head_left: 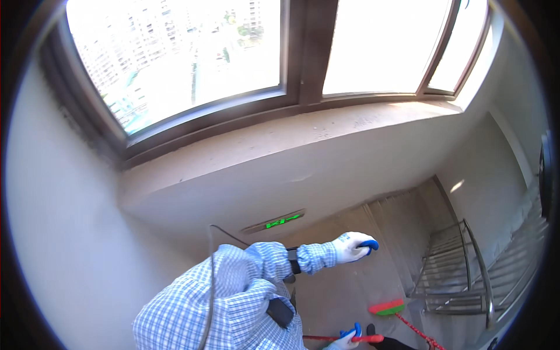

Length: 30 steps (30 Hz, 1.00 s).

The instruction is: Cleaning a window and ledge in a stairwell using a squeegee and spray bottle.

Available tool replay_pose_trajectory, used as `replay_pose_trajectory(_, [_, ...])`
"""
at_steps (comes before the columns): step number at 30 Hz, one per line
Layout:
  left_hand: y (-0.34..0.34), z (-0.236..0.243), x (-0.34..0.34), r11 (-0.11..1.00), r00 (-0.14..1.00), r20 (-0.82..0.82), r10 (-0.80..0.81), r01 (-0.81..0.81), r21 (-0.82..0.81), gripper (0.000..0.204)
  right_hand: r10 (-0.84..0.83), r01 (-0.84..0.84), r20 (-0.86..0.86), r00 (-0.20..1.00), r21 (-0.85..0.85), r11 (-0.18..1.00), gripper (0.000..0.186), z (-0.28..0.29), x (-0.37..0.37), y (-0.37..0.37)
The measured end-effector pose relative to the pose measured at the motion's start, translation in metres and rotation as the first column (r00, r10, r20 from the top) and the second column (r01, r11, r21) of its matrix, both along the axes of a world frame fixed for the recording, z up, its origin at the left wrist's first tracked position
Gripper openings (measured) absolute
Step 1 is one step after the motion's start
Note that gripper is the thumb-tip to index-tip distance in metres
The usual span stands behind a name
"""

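Observation:
My left hand [354, 246], in a white glove with a blue palm, reaches out over the stairwell with its fingers curled in and nothing visible inside them. A dark watch sits on that wrist, above a blue checked sleeve. At the bottom edge my right hand [349, 338], gloved the same way, grips a red rod [367, 338] lying roughly level. Just above and right of it is a red-and-green broom head [387, 307], whose red handle [417, 331] runs to the lower right. Whether rod and broom are one tool, I cannot tell.
A wide brown-framed window [300, 87] with a dusty stone sill [280, 137] spans the top. A green lit sign [279, 221] is set in the wall below it. Concrete stairs [396, 216] descend to the right beside a steel railing [466, 262]. A thin cable [213, 274] crosses my shoulder.

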State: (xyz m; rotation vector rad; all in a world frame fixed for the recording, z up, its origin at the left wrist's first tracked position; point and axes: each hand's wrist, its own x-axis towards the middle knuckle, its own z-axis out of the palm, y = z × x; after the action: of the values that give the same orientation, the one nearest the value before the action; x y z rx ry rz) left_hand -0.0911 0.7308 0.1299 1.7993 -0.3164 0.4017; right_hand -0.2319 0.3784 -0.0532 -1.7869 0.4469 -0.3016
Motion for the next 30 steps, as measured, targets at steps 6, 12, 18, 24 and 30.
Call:
replay_pose_trajectory(6, [0.089, 0.116, -0.113, 0.896, 0.909, 0.242, 0.340, -0.391, 0.209, 0.030, 0.541, -0.538, 0.016, 0.841, 0.145, 0.831, 0.024, 0.061, 0.066, 0.124])
replay_pose_trajectory(12, [0.137, 0.282, -0.175, 0.693, 0.740, 0.505, 0.445, -0.642, 0.329, 0.034, 0.778, -0.788, 0.137, 0.614, 0.040, 0.615, 0.023, 0.066, 0.090, 0.192])
replay_pose_trajectory(18, [0.193, 0.388, -0.142, 0.701, 0.501, 0.682, 0.533, -0.712, -0.024, 0.034, 0.768, -0.769, 0.124, 0.629, -0.049, 0.638, 0.022, 0.026, 0.117, 0.226])
replay_pose_trajectory(24, [0.293, 0.390, -0.101, -0.007, 0.013, 0.856, 0.517, -1.000, 0.020, 0.036, 0.725, -0.715, 0.096, 0.682, -0.122, 0.689, 0.022, 0.032, 0.116, 0.231])
replay_pose_trajectory(30, [0.305, 0.264, -0.095, -0.074, 0.627, 0.611, 0.483, -0.666, 0.742, 0.046, 0.696, -0.649, 0.168, 0.699, -0.261, 0.715, 0.021, 0.053, 0.093, 0.212])
